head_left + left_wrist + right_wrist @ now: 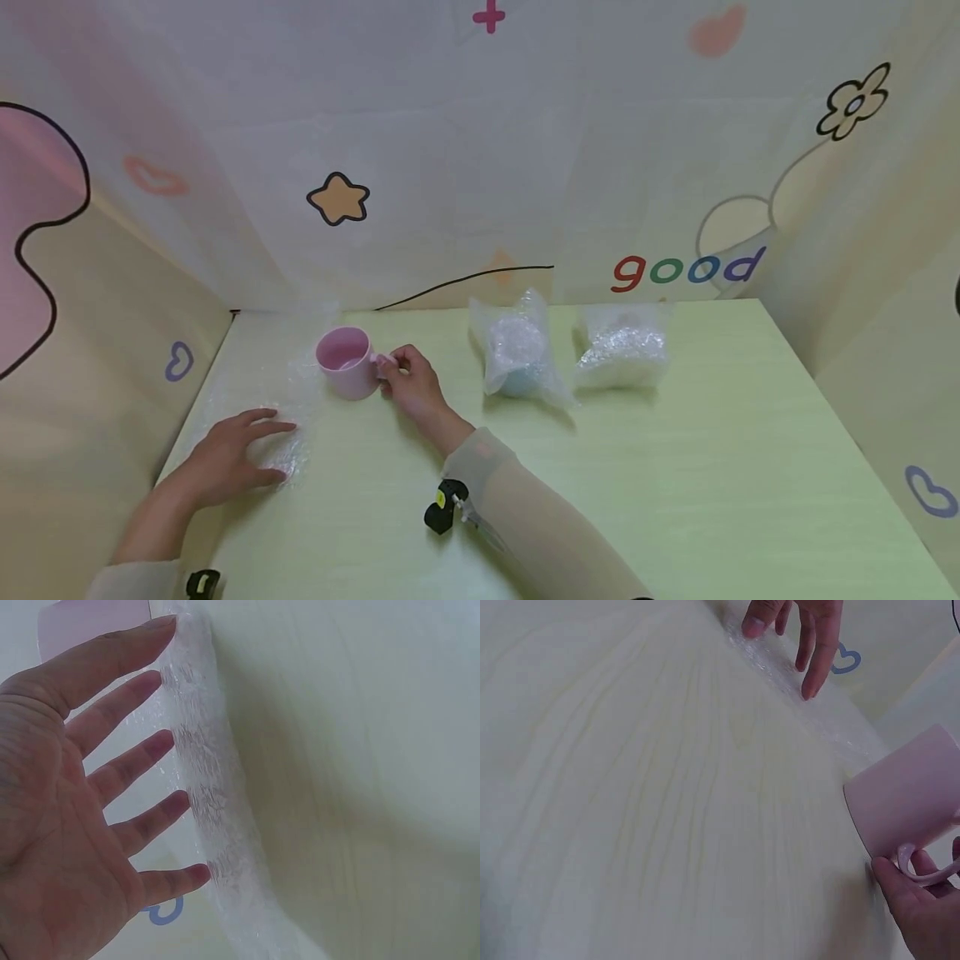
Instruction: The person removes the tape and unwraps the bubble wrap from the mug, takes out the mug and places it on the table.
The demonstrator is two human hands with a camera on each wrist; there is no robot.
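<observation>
A pink mug (351,377) stands upright toward the back left of the table. Its handle is pinched between the thumb and fingers of my right hand (417,393). A flat sheet of clear bubble wrap (288,454) lies on the left side of the table, beside the mug. Over that sheet my left hand (225,462) is spread, fingers apart. In the left wrist view its fingertips meet the edge of the bubble wrap (206,765); whether they press on it I cannot tell. The right wrist view shows the mug (907,791) from the side, with its handle in my fingers.
Two bubble-wrapped bundles stand at the back of the table (675,467): one bundle (521,342) with something bluish inside, and another bundle (624,346) to its right. Printed fabric (450,167) rises behind the table and at both sides.
</observation>
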